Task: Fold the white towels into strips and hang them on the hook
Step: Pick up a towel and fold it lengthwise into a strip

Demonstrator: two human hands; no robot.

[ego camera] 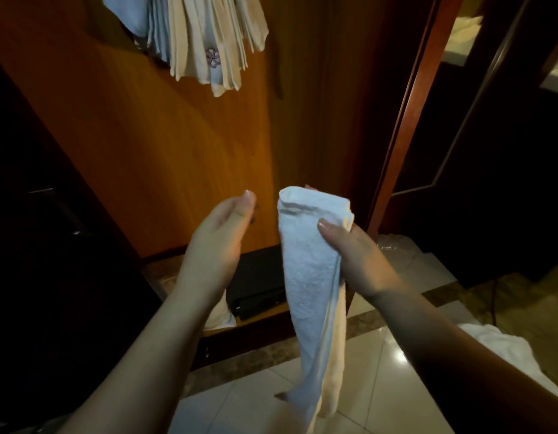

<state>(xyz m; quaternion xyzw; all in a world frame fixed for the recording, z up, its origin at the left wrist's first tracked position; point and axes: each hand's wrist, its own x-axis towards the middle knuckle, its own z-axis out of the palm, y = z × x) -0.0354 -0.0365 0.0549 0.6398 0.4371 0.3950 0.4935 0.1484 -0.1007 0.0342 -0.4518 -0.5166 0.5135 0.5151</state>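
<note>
Several folded cloth strips (205,42) already hang high on the orange wooden panel (146,145); the hook itself is hidden. My right hand (356,255) pinches a white terry towel (312,277), folded into a narrow strip, dangling toward the tiled floor. My left hand (221,236) hovers beside it, loosely spread, holding nothing. I judge hanging comes next.

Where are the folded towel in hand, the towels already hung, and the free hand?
folded white towel (312,277), head view, middle of the strip
hanging towels (205,42), head view, middle of the bunch
left hand (219,236), head view, the palm
</note>
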